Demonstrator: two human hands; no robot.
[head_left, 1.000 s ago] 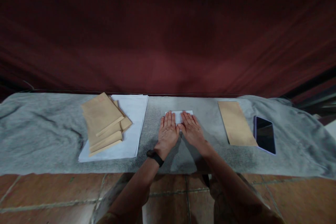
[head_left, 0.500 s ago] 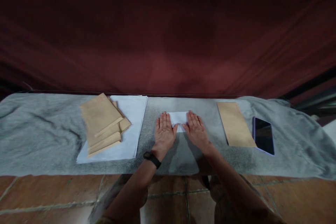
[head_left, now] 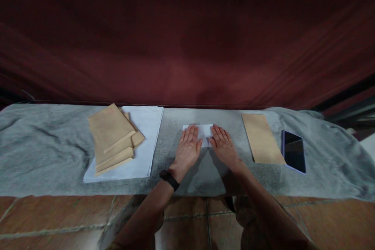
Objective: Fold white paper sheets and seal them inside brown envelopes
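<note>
A small folded sheet of white paper (head_left: 205, 129) lies flat on the grey cloth in front of me. My left hand (head_left: 189, 144) rests palm down over its left part, fingers stretched out, with a dark band on the wrist. At the paper's right end my right hand (head_left: 223, 144) also lies flat, fingers extended. Both thumbs point inward, a short gap apart, and the hands cover part of the paper. Neither hand grips anything.
On the left, several brown envelopes (head_left: 113, 129) lie on a stack of white paper (head_left: 146, 156). To the right are a single brown envelope (head_left: 262, 138) and a phone (head_left: 294, 152), side by side. The grey cloth (head_left: 52, 148) covers a long narrow surface before a dark red backdrop (head_left: 175, 66).
My left hand has slid rightward over the paper, uncovering its left corner. My right hand has shifted slightly right. The envelopes and phone stay in place.
</note>
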